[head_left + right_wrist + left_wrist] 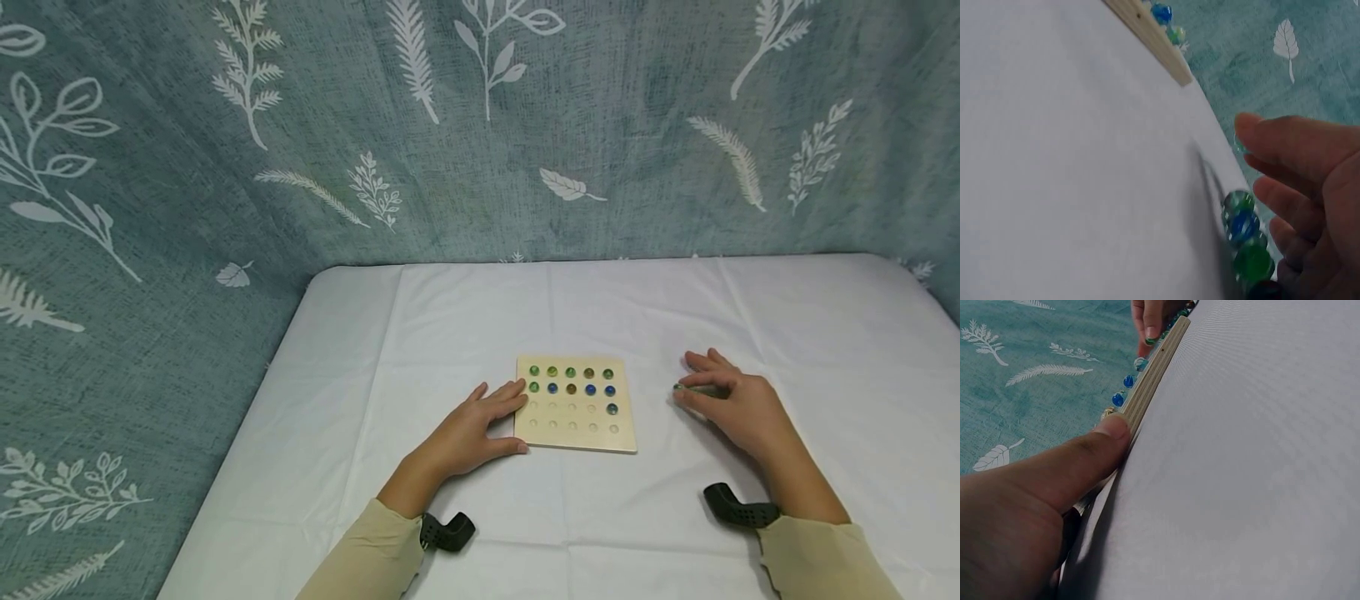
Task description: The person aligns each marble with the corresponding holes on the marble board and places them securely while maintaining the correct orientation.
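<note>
Green glass is glinting at the tip of a person's right hand [738, 408], where thumb and forefinger are pinching a single marble [678, 387] between them and the other fingers are standing apart from it. Loose marbles [1252, 262] are showing just beside that hand's lower fingers in the right wrist view, though the angle is leaving unclear whether they are touching skin. What is counting here is a sideways gap: a stretch of white cloth [660, 500] is separating the pinch from a wooden board [577, 442], which is lying flat to its left, roughly abreast and well apart, its longer side running left to right. Seated marbles [572, 389] are filling the board's two far rows and the right-hand end of the third, the end facing the pinch; empty hollows [572, 408] are lying to the left of that lone third-row marble and along the whole near row. Nearer to the board is the left hand [468, 429], whose outstretched fingers are resting at the left edge while the thumb is touching the near left corner. Behind everything, a leaf-printed blue-green curtain [450, 167] is hanging beyond the table.
</note>
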Demonstrator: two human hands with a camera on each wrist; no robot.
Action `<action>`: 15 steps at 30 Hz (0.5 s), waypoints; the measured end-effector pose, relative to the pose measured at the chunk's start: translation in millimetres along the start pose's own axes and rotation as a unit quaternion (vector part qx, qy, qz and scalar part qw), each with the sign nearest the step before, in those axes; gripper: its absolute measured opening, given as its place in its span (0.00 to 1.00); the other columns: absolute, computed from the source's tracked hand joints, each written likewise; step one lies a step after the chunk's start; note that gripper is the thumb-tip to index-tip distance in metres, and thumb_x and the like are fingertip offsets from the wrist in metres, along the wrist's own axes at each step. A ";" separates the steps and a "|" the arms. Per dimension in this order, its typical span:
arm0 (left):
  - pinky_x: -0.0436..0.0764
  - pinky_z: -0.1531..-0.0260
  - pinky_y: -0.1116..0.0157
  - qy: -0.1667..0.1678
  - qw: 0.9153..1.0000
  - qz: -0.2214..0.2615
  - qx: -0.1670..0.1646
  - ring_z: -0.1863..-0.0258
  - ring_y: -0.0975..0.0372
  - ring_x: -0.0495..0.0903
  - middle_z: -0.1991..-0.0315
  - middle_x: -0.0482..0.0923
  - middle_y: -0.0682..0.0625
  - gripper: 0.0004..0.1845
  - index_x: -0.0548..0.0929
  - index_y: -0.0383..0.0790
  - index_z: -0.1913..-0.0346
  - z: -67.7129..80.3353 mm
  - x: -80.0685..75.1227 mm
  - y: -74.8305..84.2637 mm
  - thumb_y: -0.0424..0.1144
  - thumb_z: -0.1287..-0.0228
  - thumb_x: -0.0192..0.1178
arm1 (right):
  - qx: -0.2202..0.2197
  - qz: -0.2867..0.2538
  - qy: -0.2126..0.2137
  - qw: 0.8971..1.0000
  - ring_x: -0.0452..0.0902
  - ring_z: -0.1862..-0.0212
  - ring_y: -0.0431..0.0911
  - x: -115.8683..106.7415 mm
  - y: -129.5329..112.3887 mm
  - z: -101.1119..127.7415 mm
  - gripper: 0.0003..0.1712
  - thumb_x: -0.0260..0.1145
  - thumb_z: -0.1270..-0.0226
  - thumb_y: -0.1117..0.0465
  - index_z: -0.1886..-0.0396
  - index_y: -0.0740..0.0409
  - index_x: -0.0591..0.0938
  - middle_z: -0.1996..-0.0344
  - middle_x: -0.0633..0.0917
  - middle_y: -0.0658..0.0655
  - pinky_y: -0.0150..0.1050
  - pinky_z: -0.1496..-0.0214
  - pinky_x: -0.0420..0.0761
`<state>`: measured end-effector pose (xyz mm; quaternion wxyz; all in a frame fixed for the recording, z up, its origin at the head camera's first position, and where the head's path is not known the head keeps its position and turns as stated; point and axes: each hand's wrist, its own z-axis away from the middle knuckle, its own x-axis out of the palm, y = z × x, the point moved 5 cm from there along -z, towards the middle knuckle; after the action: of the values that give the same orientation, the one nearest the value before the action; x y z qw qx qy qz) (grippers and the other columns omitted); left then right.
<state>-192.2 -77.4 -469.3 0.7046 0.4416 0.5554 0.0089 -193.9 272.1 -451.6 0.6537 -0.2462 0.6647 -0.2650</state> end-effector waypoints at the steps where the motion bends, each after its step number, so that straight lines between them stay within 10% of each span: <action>1: 0.42 0.20 0.63 0.000 1.000 0.000 0.000 0.24 0.67 0.54 0.24 0.56 0.60 0.40 0.69 0.46 0.28 0.1 0.0 0.4 0.53 0.42 0.70 | -0.005 -0.004 -0.003 1.000 0.51 0.23 0.61 -0.4 -3.8 0.8 0.25 0.70 0.37 0.43 0.56 0.61 0.87 0.29 0.70 0.61 0.70 0.28 0.55; 15: 0.42 0.20 0.63 -0.005 1.000 -0.001 -0.004 0.24 0.67 0.54 0.24 0.55 0.60 0.40 0.69 0.45 0.28 0.0 -0.9 1.4 0.53 0.42 0.69 | -0.086 -0.044 -0.128 0.987 0.58 0.25 0.61 26.7 -54.2 14.2 0.13 0.76 0.44 0.49 0.63 0.51 0.89 0.30 0.71 0.59 0.65 0.29 0.63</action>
<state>-191.8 -77.0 -467.7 0.7095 0.4382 0.5519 0.0083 -181.4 213.6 -434.9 0.6977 -0.3619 0.5844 -0.2016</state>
